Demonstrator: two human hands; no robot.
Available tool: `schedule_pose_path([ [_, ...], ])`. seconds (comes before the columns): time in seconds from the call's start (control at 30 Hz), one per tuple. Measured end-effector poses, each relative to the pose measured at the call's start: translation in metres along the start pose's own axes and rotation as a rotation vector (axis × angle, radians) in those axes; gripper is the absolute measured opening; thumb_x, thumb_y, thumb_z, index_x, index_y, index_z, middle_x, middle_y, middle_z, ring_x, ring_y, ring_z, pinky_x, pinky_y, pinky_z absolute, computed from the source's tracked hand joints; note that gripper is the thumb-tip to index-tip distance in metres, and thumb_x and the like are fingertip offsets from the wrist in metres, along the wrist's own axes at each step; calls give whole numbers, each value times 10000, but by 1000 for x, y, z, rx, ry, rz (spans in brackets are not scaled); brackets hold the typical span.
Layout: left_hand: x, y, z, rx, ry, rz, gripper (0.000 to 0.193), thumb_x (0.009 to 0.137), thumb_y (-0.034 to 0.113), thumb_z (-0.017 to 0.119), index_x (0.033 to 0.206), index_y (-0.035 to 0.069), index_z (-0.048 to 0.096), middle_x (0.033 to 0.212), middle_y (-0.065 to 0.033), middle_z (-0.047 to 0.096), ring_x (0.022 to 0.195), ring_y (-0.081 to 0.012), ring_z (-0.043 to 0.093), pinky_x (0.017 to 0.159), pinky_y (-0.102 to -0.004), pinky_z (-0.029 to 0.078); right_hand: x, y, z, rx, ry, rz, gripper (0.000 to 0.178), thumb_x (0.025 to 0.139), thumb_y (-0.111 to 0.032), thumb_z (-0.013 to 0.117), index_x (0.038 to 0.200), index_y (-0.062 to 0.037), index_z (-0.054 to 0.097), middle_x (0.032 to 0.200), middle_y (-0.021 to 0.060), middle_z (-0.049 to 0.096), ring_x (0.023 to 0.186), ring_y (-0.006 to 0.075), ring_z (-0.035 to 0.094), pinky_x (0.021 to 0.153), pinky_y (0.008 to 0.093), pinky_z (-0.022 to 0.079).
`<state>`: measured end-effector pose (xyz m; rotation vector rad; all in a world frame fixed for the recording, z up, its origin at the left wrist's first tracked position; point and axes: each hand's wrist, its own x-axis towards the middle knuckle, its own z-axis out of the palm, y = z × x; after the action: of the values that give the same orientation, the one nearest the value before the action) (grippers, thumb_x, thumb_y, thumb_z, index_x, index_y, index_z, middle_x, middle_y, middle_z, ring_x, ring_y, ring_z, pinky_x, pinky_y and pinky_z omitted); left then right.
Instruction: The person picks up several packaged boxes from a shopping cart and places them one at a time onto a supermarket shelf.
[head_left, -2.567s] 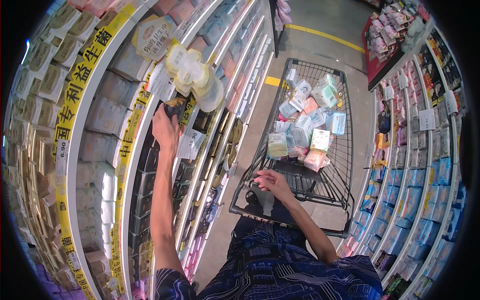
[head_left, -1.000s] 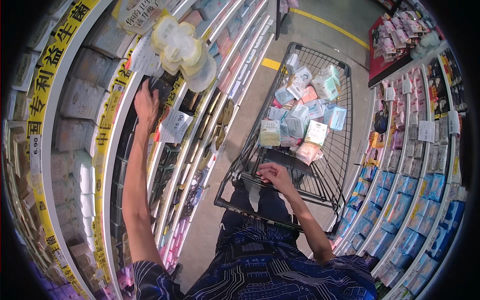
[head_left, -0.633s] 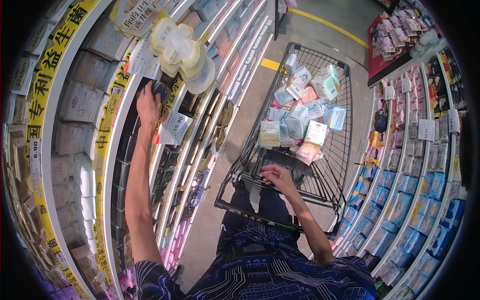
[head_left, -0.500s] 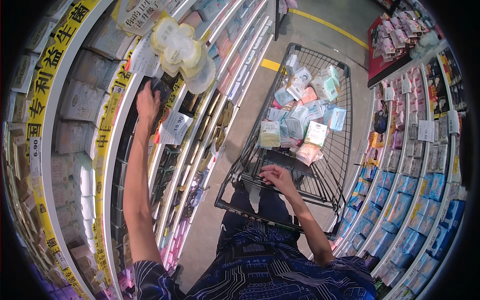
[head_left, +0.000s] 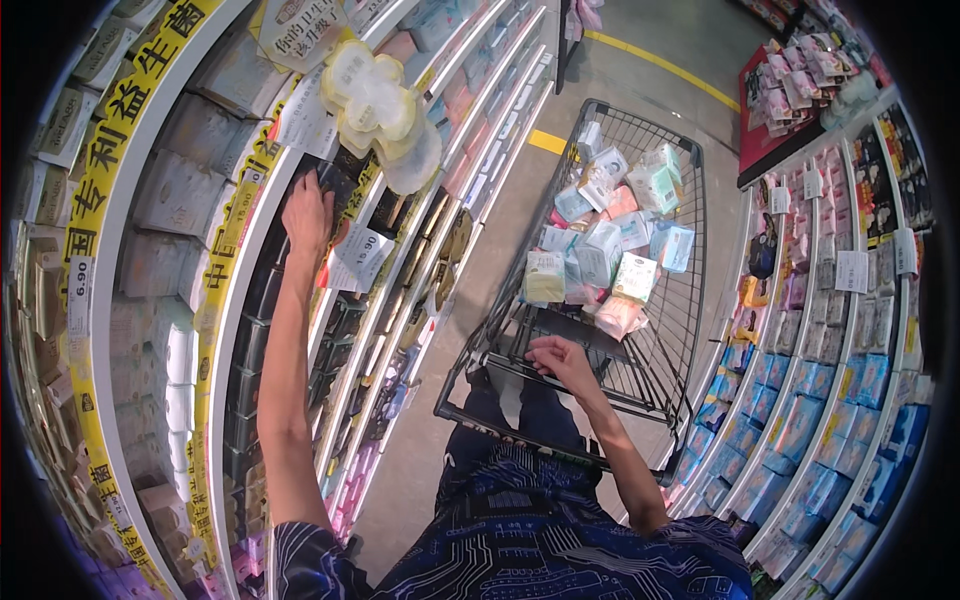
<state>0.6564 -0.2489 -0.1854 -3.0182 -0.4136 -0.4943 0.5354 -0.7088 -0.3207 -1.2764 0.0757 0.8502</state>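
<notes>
My left hand [head_left: 307, 215] reaches into the shelf on the left. Its fingers are bent over a black package [head_left: 332, 178] at the head of a row of similar dark packs, and the fingertips are partly hidden. My right hand [head_left: 562, 362] hovers above the near end of the shopping cart [head_left: 690, 300], behind its handlebar [head_left: 520, 442]. The fingers there are loosely bent, with nothing visible in them. Inside the cart lies a heap of soft packs, among them a white and green pack [head_left: 635, 277], a pale yellow pack [head_left: 544, 277] and a blue pack [head_left: 676, 248].
Yellow printed strips edge the left shelves [head_left: 95, 230]. A price card [head_left: 357, 255] and a flower-shaped hanging sign [head_left: 365, 95] jut out beside my left hand. Shelves of blue packs [head_left: 795, 415] line the right. A red display stand [head_left: 757, 130] is at the far right.
My left hand has shifted slightly right, and the black package under it shows more plainly. My right hand's fingers have curled a little more. The cart appears slightly farther right and lower.
</notes>
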Motion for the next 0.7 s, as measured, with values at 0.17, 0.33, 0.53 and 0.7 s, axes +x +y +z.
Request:
schedule_pose_path([
  [0.17, -15, 33, -19, -13, 47, 22, 730, 753, 92, 706, 1381, -55, 363, 1286, -244, 501, 1145, -394, 526, 937, -441, 459, -6, 3, -1, -19, 18, 6, 277, 926, -113, 609, 1162, 30, 594, 983, 88, 695, 828, 93, 624, 734, 226, 504],
  [0.33, -102, 90, -33, -240, 227, 167, 762, 762, 53, 693, 1425, -43, 329, 1412, -275, 413, 1295, -439, 418, 1109, -466, 325, -16, 17, -3, -107, 15, -29, 278, 909, -114, 644, 1136, 42, 608, 947, 78, 697, 827, 86, 625, 753, 225, 494],
  [0.53, -266, 160, -29, -536, -116, 46, 469, 849, 203, 681, 1241, -17, 548, 1334, -220, 509, 1225, -425, 478, 1044, -484, 395, -44, 7, 11, -416, 45, -151, 217, 914, -142, 650, 1047, 30, 654, 858, 69, 700, 780, 98, 638, 712, 227, 503],
  [0.7, -322, 178, -22, -656, -328, 11, 302, 826, 195, 693, 1044, -4, 630, 1161, -170, 582, 1058, -375, 548, 1029, -465, 415, -49, 8, 14, -529, 65, -162, 186, 918, -161, 650, 912, 23, 676, 741, 40, 685, 661, 77, 603, 601, 228, 472],
])
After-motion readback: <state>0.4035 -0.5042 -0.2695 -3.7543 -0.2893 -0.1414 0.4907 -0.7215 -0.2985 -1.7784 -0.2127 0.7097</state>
